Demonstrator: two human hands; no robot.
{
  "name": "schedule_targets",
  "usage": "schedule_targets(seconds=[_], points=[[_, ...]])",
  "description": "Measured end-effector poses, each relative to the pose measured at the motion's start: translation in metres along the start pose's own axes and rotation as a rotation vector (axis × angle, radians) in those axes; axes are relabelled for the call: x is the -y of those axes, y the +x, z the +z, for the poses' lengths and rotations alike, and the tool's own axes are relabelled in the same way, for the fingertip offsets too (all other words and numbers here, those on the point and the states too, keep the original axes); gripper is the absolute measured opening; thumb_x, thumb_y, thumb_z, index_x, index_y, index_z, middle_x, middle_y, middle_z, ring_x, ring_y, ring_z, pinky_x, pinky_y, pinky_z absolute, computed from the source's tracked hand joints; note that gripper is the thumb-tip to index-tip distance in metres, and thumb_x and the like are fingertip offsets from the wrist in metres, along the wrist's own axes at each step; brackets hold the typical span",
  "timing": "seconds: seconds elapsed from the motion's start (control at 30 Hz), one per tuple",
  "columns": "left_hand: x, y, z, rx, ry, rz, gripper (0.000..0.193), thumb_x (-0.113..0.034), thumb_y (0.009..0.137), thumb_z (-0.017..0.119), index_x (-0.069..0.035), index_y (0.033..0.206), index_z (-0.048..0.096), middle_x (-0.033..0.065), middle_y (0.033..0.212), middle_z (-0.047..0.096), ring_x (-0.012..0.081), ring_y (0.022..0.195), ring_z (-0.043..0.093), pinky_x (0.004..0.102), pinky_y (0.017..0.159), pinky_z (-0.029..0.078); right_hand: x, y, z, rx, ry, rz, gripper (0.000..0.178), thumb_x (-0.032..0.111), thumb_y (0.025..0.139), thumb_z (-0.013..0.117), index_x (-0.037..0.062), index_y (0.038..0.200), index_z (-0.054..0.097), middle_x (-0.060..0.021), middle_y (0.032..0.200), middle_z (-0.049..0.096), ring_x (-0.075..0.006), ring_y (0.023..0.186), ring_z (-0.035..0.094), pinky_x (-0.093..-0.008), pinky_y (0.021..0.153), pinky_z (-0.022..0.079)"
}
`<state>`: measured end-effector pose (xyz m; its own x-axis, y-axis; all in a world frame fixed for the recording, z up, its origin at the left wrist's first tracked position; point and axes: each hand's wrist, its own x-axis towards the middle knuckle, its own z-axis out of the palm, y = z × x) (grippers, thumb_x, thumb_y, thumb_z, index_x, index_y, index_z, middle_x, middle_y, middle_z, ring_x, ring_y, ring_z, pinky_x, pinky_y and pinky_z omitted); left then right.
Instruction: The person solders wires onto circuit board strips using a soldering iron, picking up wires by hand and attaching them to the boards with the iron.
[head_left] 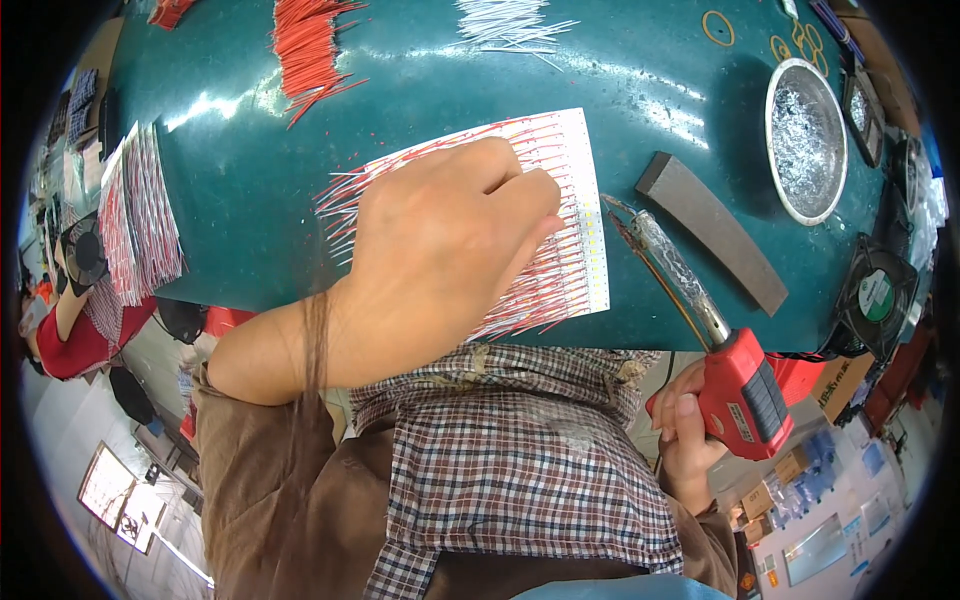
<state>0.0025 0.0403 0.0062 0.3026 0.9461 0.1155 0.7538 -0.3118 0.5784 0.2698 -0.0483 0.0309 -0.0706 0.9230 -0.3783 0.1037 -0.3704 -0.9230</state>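
A white circuit board strip panel (592, 215) lies on the green table, with rows of short red and white wires (345, 205) across it. Over the board rests my left hand (450, 230), its fingers curled and pressed together; whatever they pinch is hidden beneath the hand. My right hand (685, 430) is wrapped round the red handle of a gun-shaped soldering iron (742, 390). The iron's tip points up and left, close to the board's right edge. A thin rod runs alongside its barrel.
Right of the board lies a dark grey bar (715, 235). Beyond it stands a round bowl (770, 140) with silvery scraps, near a black fan (875, 295). Bundles of red wires (305, 50), white wires (505, 22) and mixed wires (140, 220) lie about. Another person (80, 335) sits far left.
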Motion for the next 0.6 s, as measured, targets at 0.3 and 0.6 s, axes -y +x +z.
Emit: schedule_targets(seconds=[0.3,0.6], points=[[0.003,0.0,0.003,0.041,-0.296,-0.097,0.012,-0.007,0.071,0.072,-0.006,0.081,0.066,0.0053,0.075,0.06,0.0193,0.063,0.059,0.0279,0.054,0.045,0.002,0.001,0.002,-0.004,0.004,0.001,0.013,0.007,0.085,0.051,-0.003,0.09,0.045,-0.0071,0.071,0.046,-0.0056,0.039,0.033,-0.0213,0.038,0.034],[0.004,-0.005,0.016,-0.094,0.014,0.154,0.014,-0.005,0.068,0.071,-0.009,0.078,0.061,0.0042,0.073,0.055,0.0204,0.063,0.057,0.0312,0.053,0.045,0.0,-0.007,-0.003,-0.004,-0.03,0.033,0.02,0.01,0.085,0.053,-0.005,0.097,0.046,-0.0062,0.069,0.047,-0.0064,0.039,0.034,-0.0229,0.04,0.034]])
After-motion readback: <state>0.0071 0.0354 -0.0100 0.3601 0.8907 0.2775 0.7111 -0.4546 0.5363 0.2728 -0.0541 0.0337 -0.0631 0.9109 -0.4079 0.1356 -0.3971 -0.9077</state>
